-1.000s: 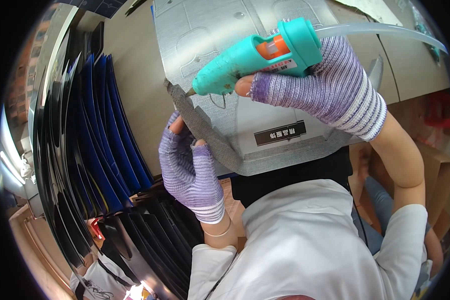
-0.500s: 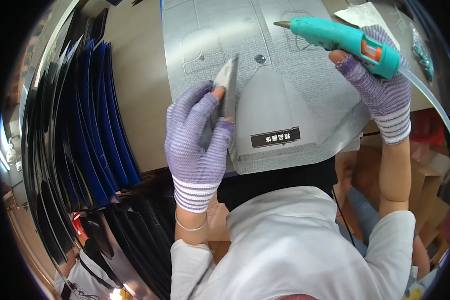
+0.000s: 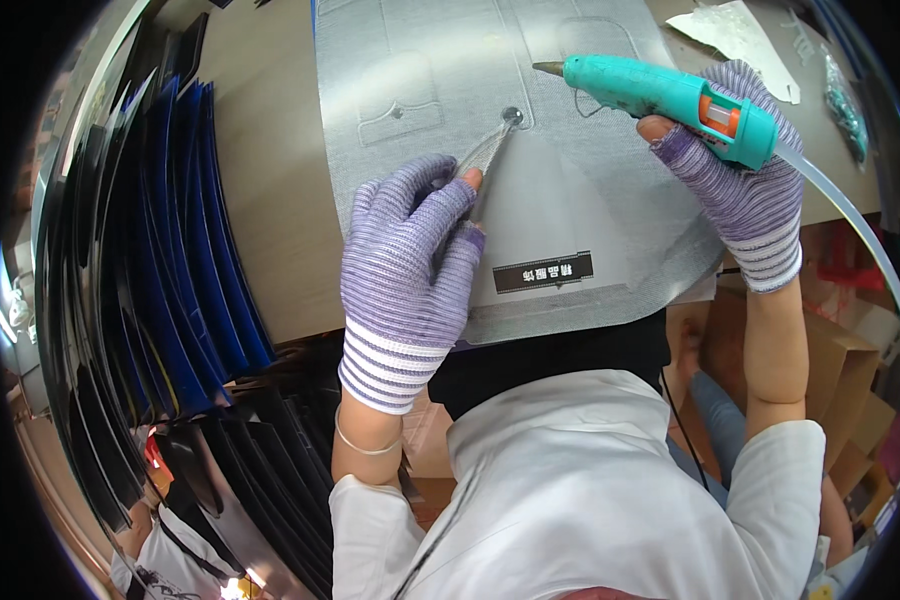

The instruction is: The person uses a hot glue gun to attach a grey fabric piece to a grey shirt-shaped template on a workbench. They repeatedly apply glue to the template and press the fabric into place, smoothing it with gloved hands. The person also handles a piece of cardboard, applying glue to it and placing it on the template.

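My left hand (image 3: 405,250), in a striped purple and white fingertip-less glove, pinches the edge of a pointed grey flap (image 3: 487,153). The flap's tip lies right by a round dark button (image 3: 512,116) on a grey, denim-patterned sheet (image 3: 398,60) in front of me. A small black label (image 3: 543,272) sits on the near part of the sheet. In the same kind of glove, my right hand (image 3: 745,190) grips a teal glue gun (image 3: 655,93). Its nozzle points left, over the sheet, and a translucent glue stick trails from its back end.
Blue folded sheets (image 3: 195,240) and black ones (image 3: 80,330) stand in a row at the left. White paper (image 3: 735,35) and a plastic bag of small teal things (image 3: 843,105) lie at the table's far right. Cardboard boxes (image 3: 835,370) are below right. Another person (image 3: 175,555) is at lower left.
My left hand has moved right and brought the flap's tip to the button. The glue gun has shifted slightly left and down with my right hand.
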A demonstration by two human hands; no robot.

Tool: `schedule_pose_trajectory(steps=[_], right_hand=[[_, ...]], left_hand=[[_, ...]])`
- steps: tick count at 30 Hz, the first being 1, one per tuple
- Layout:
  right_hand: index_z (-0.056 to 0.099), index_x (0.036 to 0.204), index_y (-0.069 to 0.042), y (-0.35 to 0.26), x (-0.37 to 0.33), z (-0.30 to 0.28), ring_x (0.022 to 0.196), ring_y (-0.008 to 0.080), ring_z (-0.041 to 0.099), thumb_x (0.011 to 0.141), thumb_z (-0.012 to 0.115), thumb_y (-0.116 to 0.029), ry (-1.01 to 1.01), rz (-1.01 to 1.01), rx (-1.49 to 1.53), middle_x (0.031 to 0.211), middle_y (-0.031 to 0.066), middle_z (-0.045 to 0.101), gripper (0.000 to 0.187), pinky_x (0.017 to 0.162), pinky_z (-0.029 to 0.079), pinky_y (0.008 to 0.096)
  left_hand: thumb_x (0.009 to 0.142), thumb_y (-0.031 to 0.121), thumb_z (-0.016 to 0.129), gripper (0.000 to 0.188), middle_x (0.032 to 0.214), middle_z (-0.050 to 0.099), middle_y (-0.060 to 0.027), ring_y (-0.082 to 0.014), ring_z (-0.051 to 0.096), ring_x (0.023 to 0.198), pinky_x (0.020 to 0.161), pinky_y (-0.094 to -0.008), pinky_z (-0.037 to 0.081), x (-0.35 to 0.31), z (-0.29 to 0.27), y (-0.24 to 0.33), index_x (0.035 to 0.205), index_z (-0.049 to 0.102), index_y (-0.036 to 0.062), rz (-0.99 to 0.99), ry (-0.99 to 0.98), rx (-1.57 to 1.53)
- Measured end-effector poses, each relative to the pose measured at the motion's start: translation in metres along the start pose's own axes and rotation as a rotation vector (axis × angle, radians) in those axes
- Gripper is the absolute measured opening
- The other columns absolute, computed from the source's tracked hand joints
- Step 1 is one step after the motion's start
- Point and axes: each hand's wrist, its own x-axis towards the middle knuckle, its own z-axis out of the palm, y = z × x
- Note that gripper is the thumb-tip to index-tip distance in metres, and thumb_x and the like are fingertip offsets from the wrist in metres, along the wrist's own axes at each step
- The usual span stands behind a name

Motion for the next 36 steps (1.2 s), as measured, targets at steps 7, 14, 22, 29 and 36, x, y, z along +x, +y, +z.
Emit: schedule_pose_trajectory(steps=[7,14,22,29,36], right_hand=[[0.064,0.089,-0.004,0.003,-0.001,-0.007,0.070,0.0081,0.055,0.079,0.082,-0.025,0.007,0.128,0.085,0.077,-0.0010,0.059,0.030,0.065,0.046,0.0232],[0.065,0.093,-0.004,0.010,-0.005,-0.008,0.075,0.0076,0.056,0.079,0.083,-0.024,-0.003,0.243,0.110,0.081,-0.0011,0.059,0.030,0.069,0.047,0.0223],[0.067,0.098,-0.003,0.018,0.003,-0.025,0.072,0.0080,0.057,0.086,0.074,-0.035,-0.090,0.307,0.311,0.080,-0.0005,0.061,0.035,0.068,0.047,0.0241],[0.068,0.101,-0.006,0.066,0.033,-0.033,0.082,0.0125,0.061,0.089,0.057,-0.063,-0.013,0.400,0.809,0.091,0.0061,0.067,0.060,0.078,0.051,0.0274],[0.062,0.111,-0.005,0.093,0.060,-0.039,0.085,0.0164,0.065,0.092,0.058,-0.055,-0.005,0.360,0.932,0.089,0.0064,0.067,0.054,0.083,0.054,0.0344]], left_hand=[[0.077,0.002,0.068,0.033,0.110,0.064,-0.0178,-0.0301,0.060,0.099,0.088,-0.0363,0.051,0.001,0.002,0.000,0.110,0.069,0.0007,-0.033,0.000,-0.048],[0.081,-0.007,0.064,0.035,0.112,0.062,-0.0136,-0.0192,0.063,0.088,0.075,-0.0278,0.053,-0.005,0.012,-0.008,0.115,0.068,0.0018,0.081,0.055,-0.046],[0.079,-0.005,0.061,0.028,0.104,0.061,-0.0156,-0.0286,0.061,0.092,0.081,-0.0347,0.050,0.000,0.008,0.003,0.106,0.067,-0.0024,0.075,0.034,0.086],[0.078,-0.005,0.062,0.025,0.101,0.060,-0.0167,-0.0298,0.057,0.091,0.080,-0.0364,0.048,-0.006,0.027,-0.017,0.103,0.067,-0.0043,0.040,0.133,-0.065],[0.079,-0.003,0.063,0.024,0.098,0.061,-0.0155,-0.0294,0.057,0.085,0.077,-0.0357,0.048,-0.005,0.028,-0.025,0.102,0.068,-0.0030,0.056,0.173,-0.126]])
